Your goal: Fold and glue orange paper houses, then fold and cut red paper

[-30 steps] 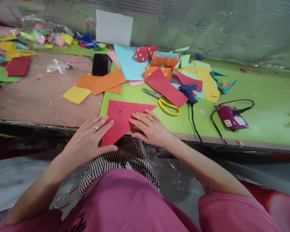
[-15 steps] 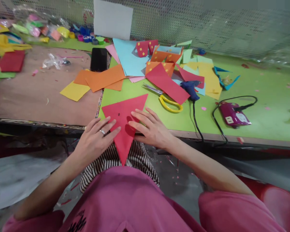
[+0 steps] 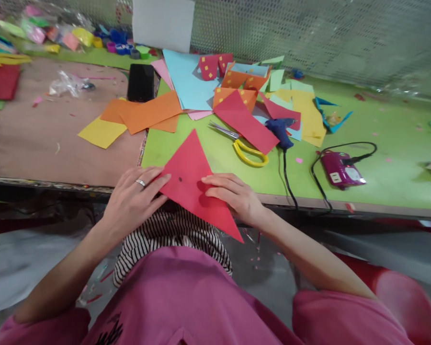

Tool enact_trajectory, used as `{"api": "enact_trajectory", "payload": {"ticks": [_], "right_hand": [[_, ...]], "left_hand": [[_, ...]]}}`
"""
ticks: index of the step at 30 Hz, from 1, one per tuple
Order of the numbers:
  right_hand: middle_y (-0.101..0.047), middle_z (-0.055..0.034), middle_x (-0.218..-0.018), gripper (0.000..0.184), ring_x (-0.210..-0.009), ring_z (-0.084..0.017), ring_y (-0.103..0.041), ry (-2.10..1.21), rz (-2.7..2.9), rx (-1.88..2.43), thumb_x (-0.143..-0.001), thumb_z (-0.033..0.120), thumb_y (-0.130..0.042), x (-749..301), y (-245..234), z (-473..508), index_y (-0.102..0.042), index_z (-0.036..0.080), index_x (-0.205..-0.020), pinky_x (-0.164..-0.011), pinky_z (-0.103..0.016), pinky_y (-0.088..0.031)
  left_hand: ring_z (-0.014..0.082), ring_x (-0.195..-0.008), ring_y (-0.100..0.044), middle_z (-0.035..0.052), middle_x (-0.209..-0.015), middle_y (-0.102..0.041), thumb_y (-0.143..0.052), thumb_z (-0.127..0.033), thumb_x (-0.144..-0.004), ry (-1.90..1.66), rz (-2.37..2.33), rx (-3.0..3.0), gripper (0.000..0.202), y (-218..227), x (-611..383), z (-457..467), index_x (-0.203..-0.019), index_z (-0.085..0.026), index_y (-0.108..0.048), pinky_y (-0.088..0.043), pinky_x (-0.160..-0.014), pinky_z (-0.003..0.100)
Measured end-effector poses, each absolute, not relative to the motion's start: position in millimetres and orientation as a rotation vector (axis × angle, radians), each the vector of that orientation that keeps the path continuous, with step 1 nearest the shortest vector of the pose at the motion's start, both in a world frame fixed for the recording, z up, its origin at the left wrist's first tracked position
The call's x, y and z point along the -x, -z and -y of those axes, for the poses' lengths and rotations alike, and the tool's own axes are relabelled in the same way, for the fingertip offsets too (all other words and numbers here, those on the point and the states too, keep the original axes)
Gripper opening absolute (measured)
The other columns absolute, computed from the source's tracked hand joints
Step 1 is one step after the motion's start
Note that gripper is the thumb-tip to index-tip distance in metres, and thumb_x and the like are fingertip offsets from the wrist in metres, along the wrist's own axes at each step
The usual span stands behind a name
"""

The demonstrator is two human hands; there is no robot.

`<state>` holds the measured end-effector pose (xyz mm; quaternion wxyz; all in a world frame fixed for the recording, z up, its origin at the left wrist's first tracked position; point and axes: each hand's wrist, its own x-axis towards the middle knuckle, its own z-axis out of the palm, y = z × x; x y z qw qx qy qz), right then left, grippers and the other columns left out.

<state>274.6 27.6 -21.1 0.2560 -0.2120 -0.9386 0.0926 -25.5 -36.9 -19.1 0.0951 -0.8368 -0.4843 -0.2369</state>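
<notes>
A folded red paper triangle (image 3: pixel 192 167) with a small dark spot lies at the table's front edge, one point towards the back and another hanging over the edge above my lap. My left hand (image 3: pixel 134 191), wearing a ring, has its fingers on the left corner of the paper. On the opposite edge, my right hand (image 3: pixel 235 195) holds the paper with its fingertips on top; its thumb is hidden. Behind the paper lie yellow-handled scissors (image 3: pixel 250 154), blades pointing left. A blue glue gun (image 3: pixel 280 132) rests just right of them, beside a red paper strip (image 3: pixel 246 122).
Orange paper strips (image 3: pixel 151 112) and a yellow piece (image 3: pixel 102 132) lie left of centre, near a black phone (image 3: pixel 141 82). Dotted paper shapes (image 3: pixel 246 76) stand on blue sheets at the back. A purple power adapter (image 3: pixel 341 170) with a black cord is on the right.
The red paper triangle has turned, its near point swinging to the right. My left hand has shifted slightly left and up, my right hand slightly right and down with the paper.
</notes>
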Motion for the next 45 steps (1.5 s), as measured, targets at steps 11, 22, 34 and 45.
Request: {"api": "enact_trajectory", "payload": {"ticks": [11,22,34,45], "right_hand": [[-0.069,-0.0060,-0.143,0.035,-0.131,-0.021,-0.064,-0.395,2.475,0.866,-0.111,0.032,-0.038,-275,15,-44,-0.071,0.029,-0.119,-0.109,-0.045,-0.056],[-0.068,-0.0121,-0.141,0.063,-0.133,-0.035,-0.061,-0.054,2.382,1.030,-0.093,0.072,-0.061,-281,-60,-38,-0.066,0.027,-0.137,-0.115,-0.058,-0.047],[-0.078,-0.0079,-0.119,0.049,-0.091,-0.018,-0.074,-0.706,2.056,1.105,-0.097,0.063,-0.063,-257,-43,-62,-0.072,0.021,-0.122,-0.081,-0.032,-0.062],[-0.050,-0.0103,-0.160,0.060,-0.102,-0.020,-0.071,-0.390,2.102,1.016,-0.105,0.045,-0.050,-252,-45,-69,-0.034,0.031,-0.161,-0.086,-0.038,-0.065]], "left_hand": [[0.0225,-0.110,-0.075,0.0072,-0.128,-0.077,-0.055,-0.021,-0.103,0.796,1.424,2.571,0.023,17,33,36,-0.115,-0.021,-0.074,-0.058,-0.096,0.039],[0.0212,-0.083,-0.072,0.0018,-0.090,-0.080,-0.059,-0.042,-0.100,0.958,1.764,2.525,0.026,-4,20,-2,-0.084,-0.025,-0.071,-0.050,-0.072,0.033],[0.0137,-0.058,-0.049,-0.0007,-0.060,-0.060,-0.059,-0.077,-0.083,1.427,2.102,2.742,0.058,-16,17,-34,-0.065,-0.022,-0.062,-0.036,-0.053,0.026],[0.0226,-0.109,-0.068,0.0042,-0.124,-0.073,-0.062,-0.053,-0.096,1.357,1.870,2.363,0.044,-31,26,-40,-0.127,-0.023,-0.070,-0.055,-0.099,0.042]]}}
